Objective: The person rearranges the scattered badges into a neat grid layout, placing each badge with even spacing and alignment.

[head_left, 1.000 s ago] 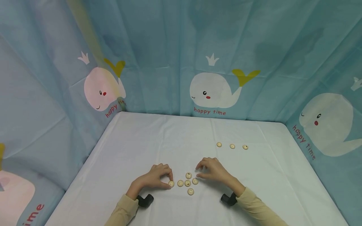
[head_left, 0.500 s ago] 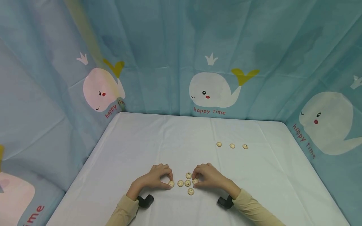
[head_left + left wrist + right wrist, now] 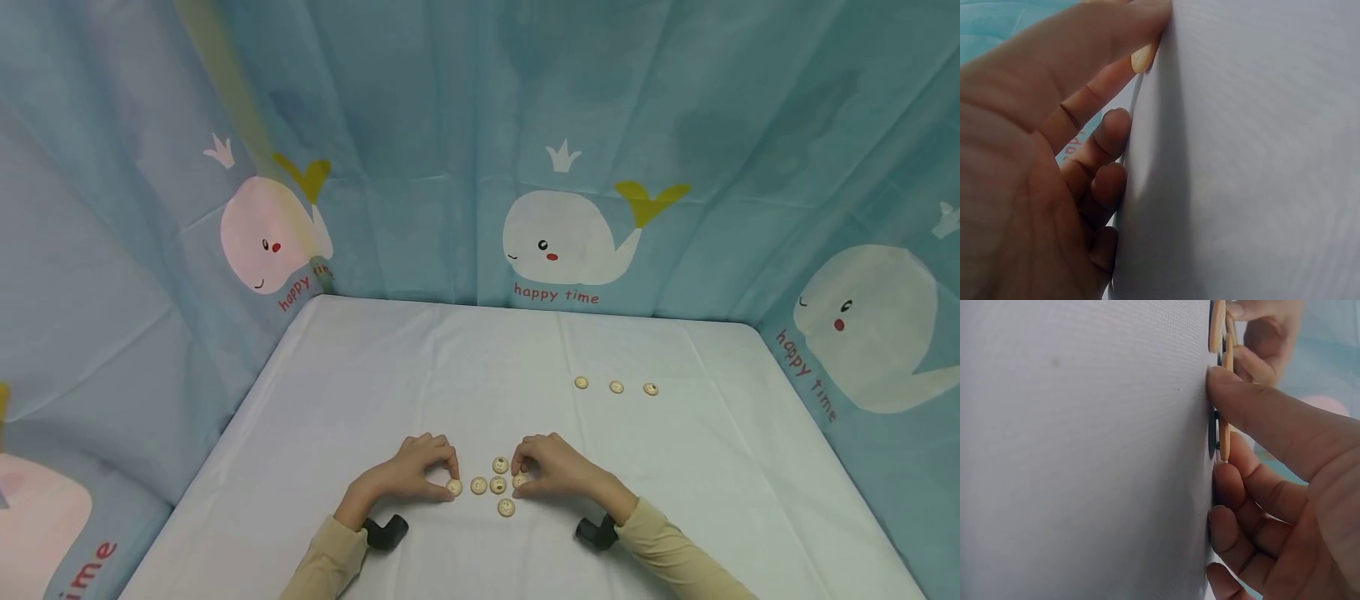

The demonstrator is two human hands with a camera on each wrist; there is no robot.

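My left hand (image 3: 416,468) rests on the white table and pinches a small round wooden disc (image 3: 454,487) with dark markings between thumb and index finger. In the left wrist view, the edge of that disc (image 3: 1142,59) shows under the thumb. Across from it, my right hand (image 3: 558,468) has thumb and index finger on opposite edges of another wooden disc (image 3: 519,481). The right wrist view shows this disc (image 3: 1225,440) edge-on, low over the cloth. Between the hands lie a disc (image 3: 478,486), a middle disc (image 3: 498,485), an upper disc (image 3: 500,465) and a lower disc (image 3: 506,507).
Farther back on the right, three more discs (image 3: 617,387) lie in a spaced row on the white tablecloth (image 3: 375,367). A blue curtain (image 3: 420,150) with whale prints stands behind and beside the table. Each wrist carries a black camera mount (image 3: 386,533).
My right hand has come down and left onto the disc at the right of the cluster and taken it between thumb and index finger. That disc has shifted slightly right. My left hand stays put.
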